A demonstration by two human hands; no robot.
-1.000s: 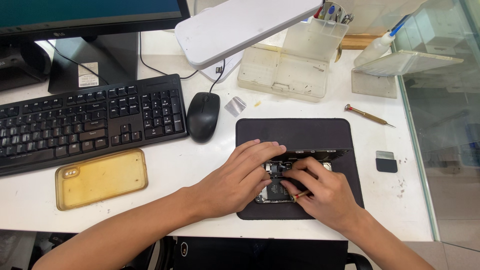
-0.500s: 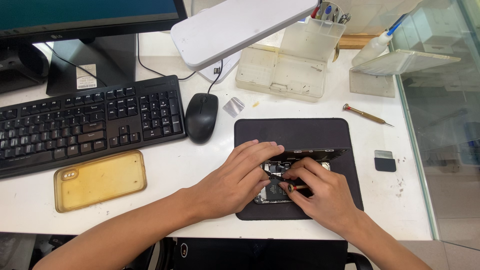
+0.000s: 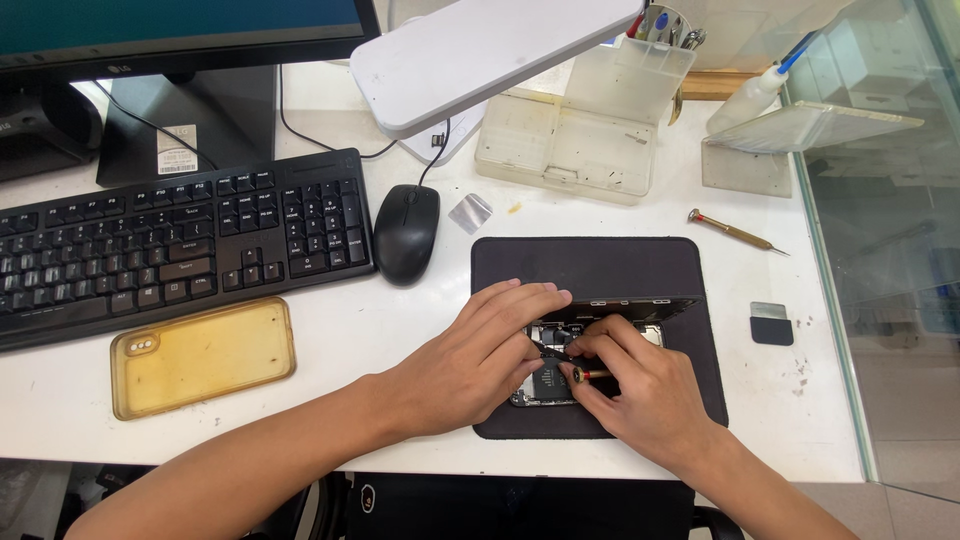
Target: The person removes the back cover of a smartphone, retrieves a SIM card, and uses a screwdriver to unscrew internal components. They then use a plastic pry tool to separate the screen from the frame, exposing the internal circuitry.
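Brass-tipped screwdriver [image 3: 590, 375] lies crosswise, tip pointing left.

Little has moved, by my reading. Both hands have slid slightly toward the lower part of the frame over the opened phone [image 3: 590, 355]. Right hand [image 3: 640, 395] now shows a brass-tipped tool [image 3: 585, 375] pinched in its grip, tip pointing left; earlier that was hard to make out. Left hand [image 3: 475, 360] has its fingers drawn closer to the right thumb, over the phone's middle.
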